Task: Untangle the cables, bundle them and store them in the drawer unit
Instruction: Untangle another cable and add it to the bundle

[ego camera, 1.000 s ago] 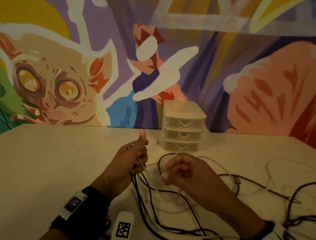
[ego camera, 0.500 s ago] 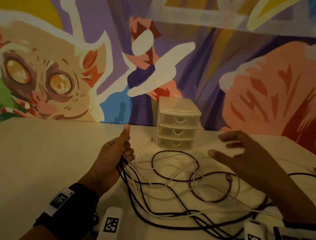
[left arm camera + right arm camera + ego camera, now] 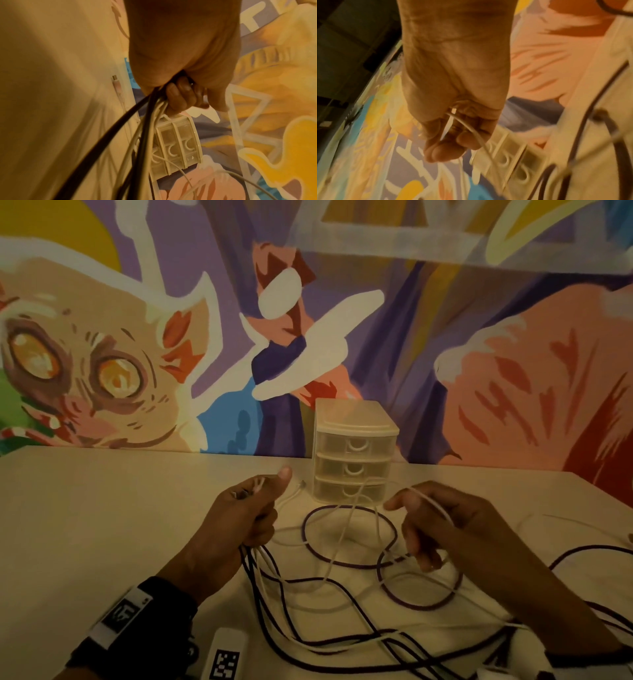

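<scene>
Dark purple cables (image 3: 421,607) and white cables lie tangled in loops on the pale table (image 3: 102,525). My left hand (image 3: 263,508) grips a bundle of dark and white cable ends, thumb up; in the left wrist view the strands (image 3: 150,108) hang from the fist (image 3: 180,94). My right hand (image 3: 411,529), to the right of the loops, has its fingers curled round one white cable (image 3: 435,505), which shows between thumb and fingers (image 3: 471,128) in the right wrist view. The translucent three-drawer unit (image 3: 352,453) stands behind the hands, with all its drawers pushed in.
A painted mural wall runs right behind the drawer unit. A loose white connector end (image 3: 116,83) lies on the table beside my left hand. More dark cable (image 3: 582,553) trails off to the right edge. White marker blocks (image 3: 226,655) sit at my wrists.
My right hand left the spot beside the left hand, reached out open to the right, and now is back over the loops holding a white cable. The left hand kept its grip.
</scene>
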A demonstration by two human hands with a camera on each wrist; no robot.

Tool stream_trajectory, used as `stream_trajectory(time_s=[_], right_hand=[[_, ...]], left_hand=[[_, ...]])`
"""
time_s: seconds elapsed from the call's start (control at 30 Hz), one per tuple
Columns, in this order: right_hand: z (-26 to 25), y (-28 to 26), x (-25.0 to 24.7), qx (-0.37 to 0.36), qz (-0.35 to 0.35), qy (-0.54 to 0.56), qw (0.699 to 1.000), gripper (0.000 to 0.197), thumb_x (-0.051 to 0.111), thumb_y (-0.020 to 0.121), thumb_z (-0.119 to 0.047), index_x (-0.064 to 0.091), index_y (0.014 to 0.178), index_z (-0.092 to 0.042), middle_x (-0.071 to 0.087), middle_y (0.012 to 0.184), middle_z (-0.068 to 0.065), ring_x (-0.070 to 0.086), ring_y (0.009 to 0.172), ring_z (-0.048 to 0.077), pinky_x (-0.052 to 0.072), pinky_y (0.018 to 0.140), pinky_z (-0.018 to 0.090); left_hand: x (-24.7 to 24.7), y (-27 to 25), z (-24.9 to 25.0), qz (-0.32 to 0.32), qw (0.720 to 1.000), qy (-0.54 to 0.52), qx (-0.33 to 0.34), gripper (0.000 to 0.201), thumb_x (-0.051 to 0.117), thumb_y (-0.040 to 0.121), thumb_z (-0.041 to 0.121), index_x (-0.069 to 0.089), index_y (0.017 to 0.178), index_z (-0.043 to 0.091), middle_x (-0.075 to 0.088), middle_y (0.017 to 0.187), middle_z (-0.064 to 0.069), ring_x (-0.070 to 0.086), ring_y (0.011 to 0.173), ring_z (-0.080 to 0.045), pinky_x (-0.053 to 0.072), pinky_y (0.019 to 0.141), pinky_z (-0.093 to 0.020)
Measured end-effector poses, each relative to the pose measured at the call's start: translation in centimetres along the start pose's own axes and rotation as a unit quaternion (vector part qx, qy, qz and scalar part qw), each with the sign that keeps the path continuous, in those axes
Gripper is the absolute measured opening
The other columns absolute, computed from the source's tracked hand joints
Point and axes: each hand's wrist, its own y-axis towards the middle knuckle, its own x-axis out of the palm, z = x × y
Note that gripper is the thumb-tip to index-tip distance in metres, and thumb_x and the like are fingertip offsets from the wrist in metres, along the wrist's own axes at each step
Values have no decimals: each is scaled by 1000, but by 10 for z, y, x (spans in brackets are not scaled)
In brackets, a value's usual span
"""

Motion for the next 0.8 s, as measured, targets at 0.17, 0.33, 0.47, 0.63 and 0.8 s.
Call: stream_trajectory(time_s=[0.17, 0.33, 0.47, 0.63, 0.8], right_hand=[[3, -2, 22, 24, -62, -23, 997, 32, 56, 97, -52, 83, 102, -36, 42, 58, -2, 37, 52, 12, 34, 51, 23], [-2, -8, 29, 38, -176, -26, 983, 36, 53, 100, -46, 83, 98, -25, 48, 58, -9, 40, 49, 0, 36, 52, 12], [-2, -9, 33, 66, -243, -25, 968, 38, 52, 106, -36, 80, 109, -10, 51, 59, -17, 44, 52, -1, 38, 56, 8], [0, -6, 35, 65, -158, -64, 983, 35, 60, 99, -45, 83, 86, -23, 56, 55, -17, 46, 49, 0, 38, 55, 15], [24, 6, 23, 56, 61, -118, 990, 26, 79, 83, -54, 80, 78, -29, 75, 85, -7, 71, 81, 2, 49, 79, 19]], left_hand=[[13, -11, 4, -89, 993, 73, 27, 32, 71, 93, 38, 78, 124, 30, 27, 70, -7, 19, 60, -20, 21, 52, -31], [23, -17, 6, -164, 977, 125, 50, 35, 65, 101, 38, 69, 135, 44, 23, 71, -11, 16, 61, -24, 19, 55, -36], [26, -17, 5, -182, 971, 145, 60, 32, 65, 100, 40, 71, 131, 42, 28, 67, -5, 20, 59, -20, 22, 53, -33], [24, -11, 1, -138, 980, 117, 82, 18, 68, 94, 40, 69, 93, 23, 37, 65, -3, 24, 56, -17, 23, 52, -32], [7, -4, 8, -55, 994, -13, 99, 28, 60, 99, 40, 56, 87, 15, 27, 68, -4, 21, 56, -15, 25, 49, -26]])
